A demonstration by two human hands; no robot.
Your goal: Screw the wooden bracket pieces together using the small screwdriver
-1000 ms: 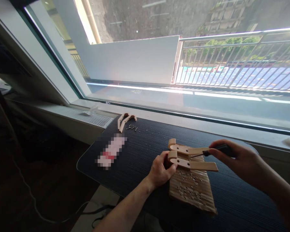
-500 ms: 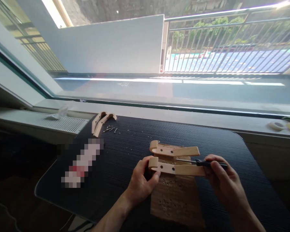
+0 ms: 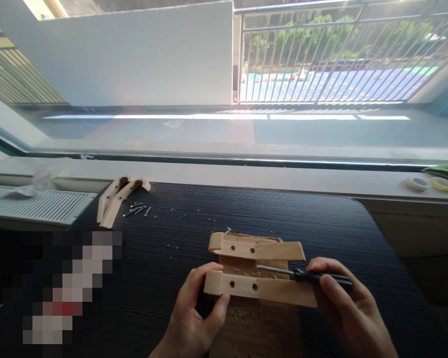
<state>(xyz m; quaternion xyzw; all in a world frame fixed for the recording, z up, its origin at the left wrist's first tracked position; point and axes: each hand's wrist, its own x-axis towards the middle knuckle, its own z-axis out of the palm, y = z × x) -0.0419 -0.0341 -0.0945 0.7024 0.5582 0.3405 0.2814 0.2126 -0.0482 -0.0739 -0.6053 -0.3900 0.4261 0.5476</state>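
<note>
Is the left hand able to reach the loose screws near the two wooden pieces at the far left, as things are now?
Probably yes: the table between the left hand and the screws is bare, but that hand grips a wooden piece.

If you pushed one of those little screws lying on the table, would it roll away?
Probably only a little. The screws look thin and round, so one might roll, likely curving round its head. The black table has fine ridges that could catch it. They look small and light, so a nudge may scatter them toward the wooden pieces beside them.
</note>
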